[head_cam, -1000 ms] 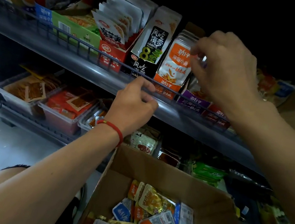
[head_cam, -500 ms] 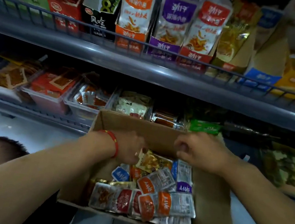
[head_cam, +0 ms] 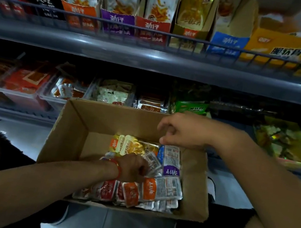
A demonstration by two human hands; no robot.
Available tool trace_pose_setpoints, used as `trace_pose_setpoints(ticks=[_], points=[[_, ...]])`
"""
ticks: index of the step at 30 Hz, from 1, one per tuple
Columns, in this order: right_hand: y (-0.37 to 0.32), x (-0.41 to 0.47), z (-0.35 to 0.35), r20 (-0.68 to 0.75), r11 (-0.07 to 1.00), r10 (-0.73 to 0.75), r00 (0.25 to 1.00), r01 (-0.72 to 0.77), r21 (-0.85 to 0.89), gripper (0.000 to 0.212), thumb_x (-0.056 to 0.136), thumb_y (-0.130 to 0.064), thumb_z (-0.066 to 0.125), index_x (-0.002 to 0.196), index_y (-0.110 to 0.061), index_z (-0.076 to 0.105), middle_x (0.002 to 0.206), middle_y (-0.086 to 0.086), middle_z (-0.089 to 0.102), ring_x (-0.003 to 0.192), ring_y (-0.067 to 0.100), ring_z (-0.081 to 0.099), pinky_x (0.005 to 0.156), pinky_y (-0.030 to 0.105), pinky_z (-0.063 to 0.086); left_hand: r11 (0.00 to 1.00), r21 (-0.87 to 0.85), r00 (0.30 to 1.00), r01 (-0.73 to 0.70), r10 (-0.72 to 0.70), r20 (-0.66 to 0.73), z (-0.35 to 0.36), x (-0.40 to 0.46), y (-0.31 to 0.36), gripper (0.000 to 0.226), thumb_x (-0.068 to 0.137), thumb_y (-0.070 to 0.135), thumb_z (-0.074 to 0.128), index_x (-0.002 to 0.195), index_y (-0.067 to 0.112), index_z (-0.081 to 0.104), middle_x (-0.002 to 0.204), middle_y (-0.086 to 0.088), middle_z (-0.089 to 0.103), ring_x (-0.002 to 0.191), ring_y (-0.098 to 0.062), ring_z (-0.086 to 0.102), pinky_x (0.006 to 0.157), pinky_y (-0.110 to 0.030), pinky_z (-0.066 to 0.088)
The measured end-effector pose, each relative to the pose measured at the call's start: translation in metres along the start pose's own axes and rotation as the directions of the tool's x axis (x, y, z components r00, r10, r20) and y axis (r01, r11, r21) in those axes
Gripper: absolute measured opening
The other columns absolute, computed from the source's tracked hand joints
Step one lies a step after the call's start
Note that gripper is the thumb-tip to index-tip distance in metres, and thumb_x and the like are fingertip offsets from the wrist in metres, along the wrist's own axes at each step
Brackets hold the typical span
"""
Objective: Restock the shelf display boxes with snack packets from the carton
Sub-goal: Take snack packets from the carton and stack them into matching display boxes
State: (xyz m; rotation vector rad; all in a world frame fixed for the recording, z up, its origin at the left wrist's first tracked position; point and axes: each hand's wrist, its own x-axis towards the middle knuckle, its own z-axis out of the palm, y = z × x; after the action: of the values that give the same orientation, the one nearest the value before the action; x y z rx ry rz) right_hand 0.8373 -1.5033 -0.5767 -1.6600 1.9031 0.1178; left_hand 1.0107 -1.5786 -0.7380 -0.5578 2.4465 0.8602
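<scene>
A brown carton (head_cam: pixel 74 133) sits on my lap below the shelves. It holds several snack packets: orange ones (head_cam: pixel 149 190) near me, a purple one (head_cam: pixel 172 163) and gold ones (head_cam: pixel 132 146) farther in. My left hand (head_cam: pixel 133 168), with a red band at the wrist, is down inside the carton, its fingers curled round a silver packet (head_cam: pixel 152 164) in the pile. My right hand (head_cam: pixel 184 130) hovers over the carton's far right corner, fingers loosely curled and holding nothing. On the upper shelf stand the display boxes: orange (head_cam: pixel 79 13), purple (head_cam: pixel 117 20) and red (head_cam: pixel 152 26), each filled with upright packets.
A grey wire rail (head_cam: pixel 158 35) runs along the upper shelf's front edge. Gold (head_cam: pixel 188 34), blue (head_cam: pixel 227 44) and yellow (head_cam: pixel 276 47) boxes stand to the right. The lower shelf holds clear trays (head_cam: pixel 29 93) of red and silver packets and a green pack (head_cam: pixel 192 107).
Both hands came down from the upper shelf to the carton. My left hand has pushed deeper into the packets, and my right hand has lifted from the packets to above the far rim.
</scene>
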Motion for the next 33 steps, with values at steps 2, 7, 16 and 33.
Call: trace_pose_setpoints(ticks=[2, 7, 16, 33], points=[[0.000, -0.003, 0.002, 0.012, 1.000, -0.001, 1.000, 0.001, 0.010, 0.047, 0.097, -0.044, 0.063, 0.140, -0.028, 0.054, 0.116, -0.009, 0.070, 0.102, 0.008, 0.063, 0.086, 0.027, 0.049, 0.997, -0.065, 1.000, 0.029, -0.028, 0.009, -0.002, 0.002, 0.003, 0.014, 0.090, 0.025, 0.070, 0.096, 0.013, 0.071, 0.097, -0.003, 0.072, 0.091, -0.020, 0.067, 0.084, -0.035, 0.057], [0.007, -0.006, 0.004, 0.053, 0.999, -0.001, 0.999, -0.002, 0.045, 0.022, 0.097, -0.042, 0.064, 0.108, -0.023, 0.070, 0.107, -0.008, 0.071, 0.097, 0.010, 0.065, 0.088, 0.031, 0.055, 0.796, -0.590, 0.991, 0.133, -0.086, 0.106, -0.028, -0.012, 0.017, 0.017, 0.094, 0.004, 0.063, 0.079, 0.011, 0.060, 0.071, -0.006, 0.068, 0.070, -0.020, 0.066, 0.065, -0.030, 0.059], [-0.010, 0.000, 0.011, 0.129, 0.992, -0.031, 0.991, 0.015, 0.128, 0.073, 0.079, -0.065, 0.073, 0.137, -0.026, 0.051, 0.122, -0.011, 0.061, 0.107, 0.008, 0.060, 0.096, 0.032, 0.053, 0.261, -0.965, 0.977, 0.027, -0.212, -0.030, -0.095, -0.066, 0.029, 0.008, 0.096, 0.002, 0.059, 0.087, 0.003, 0.057, 0.090, -0.027, 0.073, 0.076, -0.030, 0.075, 0.066, -0.032, 0.064], [-0.020, -0.004, -0.010, -0.309, 0.737, -0.013, 0.951, 0.218, 0.640, 0.020, 0.096, -0.011, 0.067, 0.115, -0.014, 0.071, 0.103, -0.001, 0.078, 0.096, 0.011, 0.075, 0.083, 0.030, 0.061, 0.729, -0.600, 0.802, -0.328, -0.122, -0.585, -0.127, -0.109, 0.021, 0.006, 0.091, 0.017, 0.071, 0.090, 0.011, 0.073, 0.091, -0.003, 0.078, 0.086, -0.017, 0.075, 0.079, -0.042, 0.062]])
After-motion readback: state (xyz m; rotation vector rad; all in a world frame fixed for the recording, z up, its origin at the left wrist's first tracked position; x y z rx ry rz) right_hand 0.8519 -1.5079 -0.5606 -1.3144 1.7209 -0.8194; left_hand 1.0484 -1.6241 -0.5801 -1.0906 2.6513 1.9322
